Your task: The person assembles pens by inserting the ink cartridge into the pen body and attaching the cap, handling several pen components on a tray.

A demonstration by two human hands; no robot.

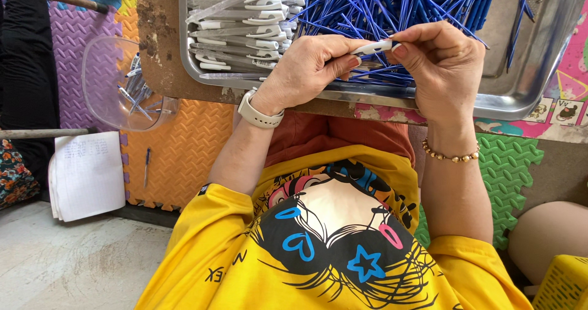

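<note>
My left hand [306, 71] and my right hand [444, 65] meet over the near edge of a metal tray [520, 95]. Together they hold one white pen barrel [373, 46] by its two ends, level with the tray. A pale watch sits on my left wrist, a bead bracelet on my right. Inside the tray lies a heap of thin blue pen refills [392, 7] on the right and a stack of white pen barrels with clips [239, 22] on the left.
The tray rests on a worn board [159, 40] above my lap. To the left, a clear plastic bowl [110, 83] holds several pens, with one loose pen [147, 166] and a paper notepad [86, 175] on coloured foam floor mats. A yellow basket [563, 282] stands bottom right.
</note>
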